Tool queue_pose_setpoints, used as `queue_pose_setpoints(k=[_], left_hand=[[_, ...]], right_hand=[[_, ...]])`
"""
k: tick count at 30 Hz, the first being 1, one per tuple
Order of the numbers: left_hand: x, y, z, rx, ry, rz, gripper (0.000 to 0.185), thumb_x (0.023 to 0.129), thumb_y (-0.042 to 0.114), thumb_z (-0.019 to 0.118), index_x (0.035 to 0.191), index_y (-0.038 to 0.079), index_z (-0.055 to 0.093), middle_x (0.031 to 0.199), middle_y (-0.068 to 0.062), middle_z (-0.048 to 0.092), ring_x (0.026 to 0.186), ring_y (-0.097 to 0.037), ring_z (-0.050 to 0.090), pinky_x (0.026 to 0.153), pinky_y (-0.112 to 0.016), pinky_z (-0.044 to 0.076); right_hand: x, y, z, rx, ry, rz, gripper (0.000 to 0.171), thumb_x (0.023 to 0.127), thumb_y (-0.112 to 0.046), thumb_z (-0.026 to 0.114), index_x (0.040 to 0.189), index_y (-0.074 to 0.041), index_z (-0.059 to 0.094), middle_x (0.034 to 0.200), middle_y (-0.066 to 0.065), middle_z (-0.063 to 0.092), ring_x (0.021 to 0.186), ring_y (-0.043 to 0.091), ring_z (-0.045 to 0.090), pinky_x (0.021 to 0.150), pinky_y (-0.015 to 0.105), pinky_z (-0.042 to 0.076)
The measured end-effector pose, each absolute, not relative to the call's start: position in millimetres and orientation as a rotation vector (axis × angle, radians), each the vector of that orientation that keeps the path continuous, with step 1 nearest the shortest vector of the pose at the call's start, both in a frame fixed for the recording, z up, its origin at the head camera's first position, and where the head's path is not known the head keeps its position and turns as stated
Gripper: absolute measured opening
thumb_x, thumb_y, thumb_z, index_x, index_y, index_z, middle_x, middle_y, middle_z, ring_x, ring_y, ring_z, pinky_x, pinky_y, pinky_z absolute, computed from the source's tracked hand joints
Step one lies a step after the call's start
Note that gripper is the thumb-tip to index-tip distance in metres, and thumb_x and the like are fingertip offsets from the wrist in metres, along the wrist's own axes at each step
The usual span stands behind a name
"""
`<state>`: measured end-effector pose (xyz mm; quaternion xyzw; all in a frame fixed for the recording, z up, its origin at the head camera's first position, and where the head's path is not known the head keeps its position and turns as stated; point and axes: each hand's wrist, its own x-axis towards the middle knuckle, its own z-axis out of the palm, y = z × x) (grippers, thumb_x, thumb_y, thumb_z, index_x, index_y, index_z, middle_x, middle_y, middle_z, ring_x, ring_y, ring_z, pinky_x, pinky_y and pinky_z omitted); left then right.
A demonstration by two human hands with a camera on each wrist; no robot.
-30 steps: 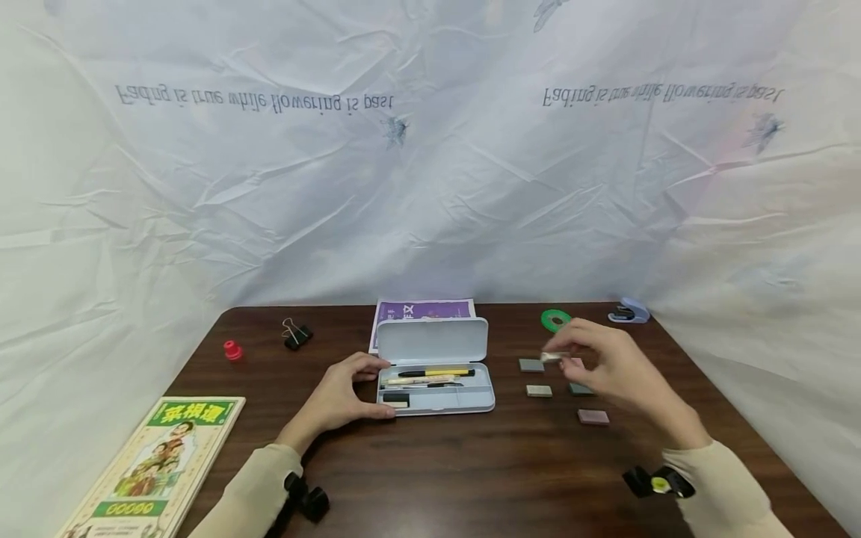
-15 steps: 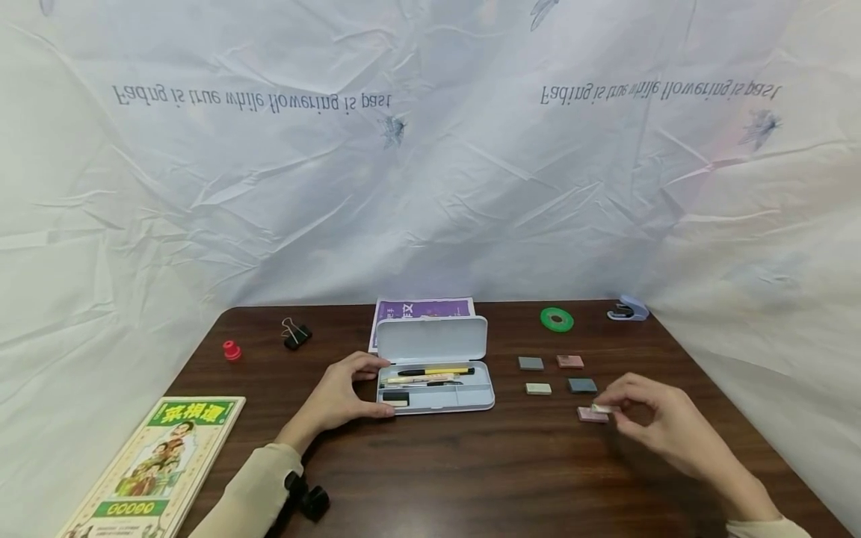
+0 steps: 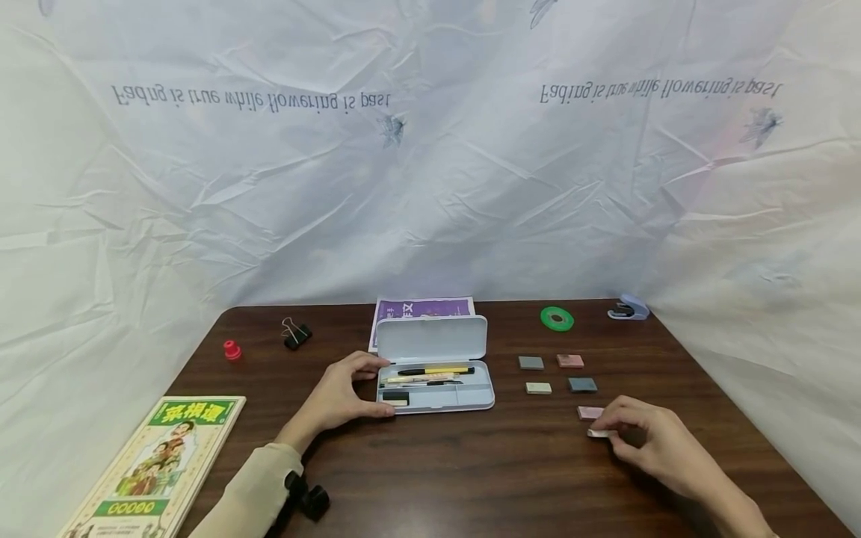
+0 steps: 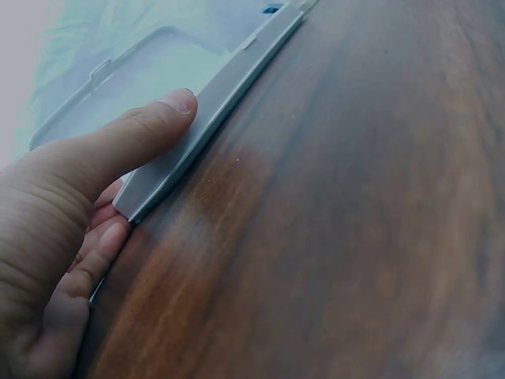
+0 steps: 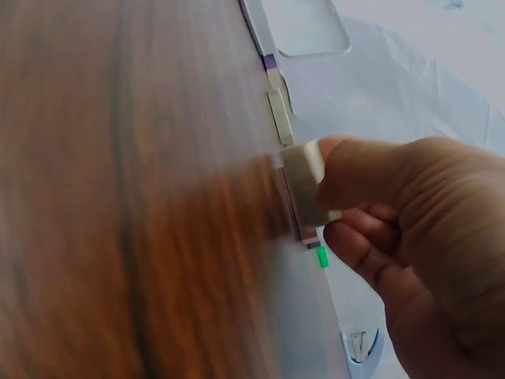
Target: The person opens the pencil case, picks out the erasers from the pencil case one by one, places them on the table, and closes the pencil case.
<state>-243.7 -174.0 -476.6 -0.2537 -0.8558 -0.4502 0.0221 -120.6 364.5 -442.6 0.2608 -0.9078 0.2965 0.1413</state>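
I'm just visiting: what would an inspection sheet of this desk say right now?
Surface: dark wooden table.
Job's things: open pencil case holding pens; pale eraser; five more erasers, nearest the pink eraser.
Clutter: book, red cap, binder clip, purple leaflet, green tape roll, stapler.
Grippers: left hand grips the case's end; right hand pinches the pale eraser at the tabletop.
Cables: nothing seen.
Surroundings: creased white sheet with mirrored lettering.
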Motion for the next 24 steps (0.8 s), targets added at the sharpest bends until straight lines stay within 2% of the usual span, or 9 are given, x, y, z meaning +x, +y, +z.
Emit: queue_pose_setpoints(k=[4, 9, 14, 19, 24], left_hand=[[-243, -174, -476, -0.783, -2.655, -1.399, 0.079, 0.074, 0.048, 0.106, 0.141, 0.020, 0.074, 0.140, 0.002, 0.070, 0.126, -0.022, 0.072, 0.112, -0.043, 0.062], [-243, -174, -475, -0.785, -2.645, -1.416, 0.080, 0.074, 0.046, 0.107, 0.141, 0.019, 0.074, 0.140, 0.001, 0.070, 0.125, -0.022, 0.072, 0.112, -0.043, 0.062], [-244, -174, -476, -0.786, -2.651, -1.405, 0.079, 0.074, 0.048, 0.106, 0.141, 0.021, 0.074, 0.140, 0.002, 0.070, 0.126, -0.022, 0.072, 0.112, -0.043, 0.062], [-245, -174, -477, -0.781, -2.650, -1.405, 0.079, 0.074, 0.049, 0.106, 0.141, 0.021, 0.074, 0.140, 0.003, 0.070, 0.126, -0.022, 0.072, 0.112, -0.044, 0.062], [-245, -175, -477, -0.775, -2.656, -1.404, 0.079, 0.074, 0.050, 0.106, 0.141, 0.022, 0.074, 0.140, 0.003, 0.070, 0.126, -0.022, 0.072, 0.112, -0.044, 0.061]], right_hand=[[-122, 366, -444, 0.830, -2.648, 0.909, 0.055, 0.081, 0.016, 0.091, 0.105, -0.031, 0.077, 0.108, -0.014, 0.071, 0.083, 0.003, 0.064, 0.065, 0.021, 0.056], [-122, 367, -442, 0.888, -2.695, 0.982, 0.049, 0.087, 0.014, 0.086, 0.106, -0.029, 0.074, 0.110, -0.012, 0.070, 0.082, 0.005, 0.061, 0.063, 0.022, 0.055], [-122, 366, -440, 0.890, -2.666, 0.932, 0.048, 0.086, 0.011, 0.090, 0.105, -0.030, 0.075, 0.109, -0.013, 0.070, 0.082, 0.003, 0.061, 0.063, 0.020, 0.053], [-128, 360, -433, 0.845, -2.588, 0.909, 0.046, 0.083, 0.009, 0.093, 0.107, -0.026, 0.077, 0.108, -0.012, 0.073, 0.091, 0.004, 0.070, 0.075, 0.016, 0.060], [-143, 345, -421, 0.795, -2.536, 0.997, 0.048, 0.088, 0.008, 0.091, 0.122, -0.022, 0.077, 0.114, -0.003, 0.077, 0.097, 0.012, 0.075, 0.080, 0.022, 0.065]])
